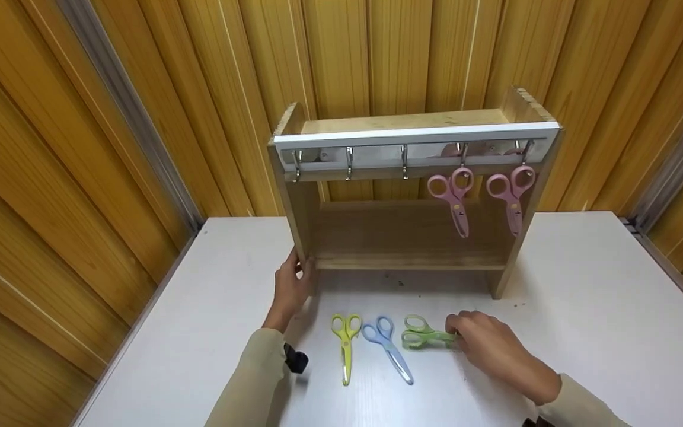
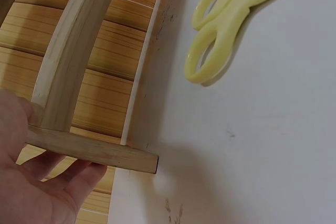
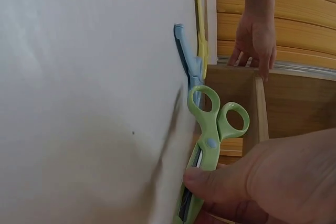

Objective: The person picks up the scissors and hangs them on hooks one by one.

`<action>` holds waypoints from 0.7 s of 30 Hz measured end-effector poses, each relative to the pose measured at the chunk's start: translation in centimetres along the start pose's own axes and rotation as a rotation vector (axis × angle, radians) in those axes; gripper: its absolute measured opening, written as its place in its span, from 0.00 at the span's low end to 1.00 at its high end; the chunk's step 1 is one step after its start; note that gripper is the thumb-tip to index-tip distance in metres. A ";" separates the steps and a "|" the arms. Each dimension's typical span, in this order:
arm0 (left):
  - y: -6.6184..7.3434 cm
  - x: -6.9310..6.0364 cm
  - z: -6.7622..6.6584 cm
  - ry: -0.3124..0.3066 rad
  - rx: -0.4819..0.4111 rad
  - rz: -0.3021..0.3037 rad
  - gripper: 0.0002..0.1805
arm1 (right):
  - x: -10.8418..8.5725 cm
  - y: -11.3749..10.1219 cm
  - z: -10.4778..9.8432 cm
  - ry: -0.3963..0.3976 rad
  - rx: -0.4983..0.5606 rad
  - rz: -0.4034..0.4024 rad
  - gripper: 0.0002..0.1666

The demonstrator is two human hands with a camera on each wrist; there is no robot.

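Observation:
My right hand (image 1: pixel 490 347) pinches a pair of green scissors (image 3: pixel 211 129) by the blades, handle loops pointing away from the palm. In the right wrist view these scissors are tilted up from the table. My left hand (image 1: pixel 291 289) grips the lower left side panel of a wooden rack (image 2: pixel 105 153), thumb on one face and fingers on the other. Between the hands lie yellow scissors (image 1: pixel 346 350) and blue scissors (image 1: pixel 388 349), flat on the white table. Two pairs of pink scissors, one (image 1: pixel 453 198) beside the other (image 1: pixel 511 196), hang from the rack's right-hand hooks.
A metal hook (image 1: pixel 404 161) in the middle of the rack's front rail, and the hooks left of it, hold nothing. The rack stands toward the back of the white table (image 1: pixel 229 308). Wood-patterned panels (image 1: pixel 398 59) rise behind and at both sides.

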State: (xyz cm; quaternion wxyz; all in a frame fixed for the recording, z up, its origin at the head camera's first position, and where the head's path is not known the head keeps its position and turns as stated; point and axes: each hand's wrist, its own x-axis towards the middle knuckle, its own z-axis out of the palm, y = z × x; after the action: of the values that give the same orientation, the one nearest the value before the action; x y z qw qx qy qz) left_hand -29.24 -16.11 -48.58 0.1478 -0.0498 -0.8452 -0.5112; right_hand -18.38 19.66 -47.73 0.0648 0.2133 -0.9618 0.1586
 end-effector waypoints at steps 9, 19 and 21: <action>-0.1 -0.1 0.0 0.011 -0.011 -0.011 0.30 | 1.1 -0.9 -3.1 0.118 0.014 -0.086 0.14; -0.2 0.1 0.3 0.007 -0.012 -0.013 0.30 | 2.6 -2.0 -5.3 0.332 0.087 -0.164 0.15; -0.1 0.1 0.3 0.013 -0.004 -0.022 0.30 | 2.9 -2.2 -5.6 0.369 0.104 -0.179 0.16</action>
State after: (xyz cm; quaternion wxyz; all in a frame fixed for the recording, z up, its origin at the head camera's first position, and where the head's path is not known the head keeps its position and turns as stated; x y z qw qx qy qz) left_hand -29.39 -15.93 -48.82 0.1474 -0.0373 -0.8438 -0.5147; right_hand -19.71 18.53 -41.26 0.2426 0.2682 -0.9014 0.2382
